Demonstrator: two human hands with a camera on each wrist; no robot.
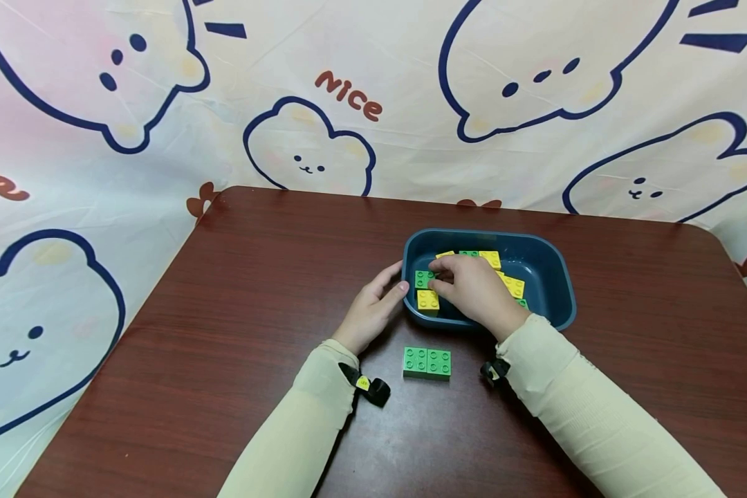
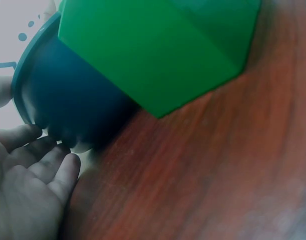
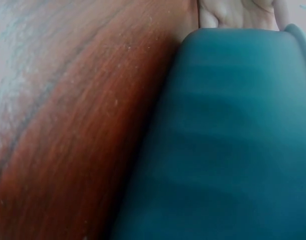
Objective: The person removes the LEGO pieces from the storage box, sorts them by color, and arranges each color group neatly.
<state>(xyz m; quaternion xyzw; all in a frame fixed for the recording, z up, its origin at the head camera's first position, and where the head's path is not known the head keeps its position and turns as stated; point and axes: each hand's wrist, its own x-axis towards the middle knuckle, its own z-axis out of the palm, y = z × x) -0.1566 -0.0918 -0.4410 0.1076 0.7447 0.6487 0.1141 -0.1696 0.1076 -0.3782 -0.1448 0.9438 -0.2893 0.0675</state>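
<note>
Resting against the left end of the blue tub (image 1: 544, 275): left hand (image 1: 371, 311), one, thumb apart from the fingers, all outside the wall. Over the tub: right hand (image 1: 481, 287), one, wrist at the near rim, thumb and fingers bent at the green brick (image 1: 422, 279); whether they pinch it, I cannot tell, and my right wrist view, filled by outer wall, does not settle it. Green brick: one, studs up, in the tub's left end, just beyond a yellow brick (image 1: 427, 300). Bearing: left of the right hand, right of the left hand, with the tub wall between it and the latter. Nearer hand: the right; I judge any lift turns on that side. Tub: long axis roughly left to right. Green pair (image 1: 426, 362): two bricks side by side on the brown table (image 1: 274, 290), long axis likewise, between both wrists, on my side of the tub.
</note>
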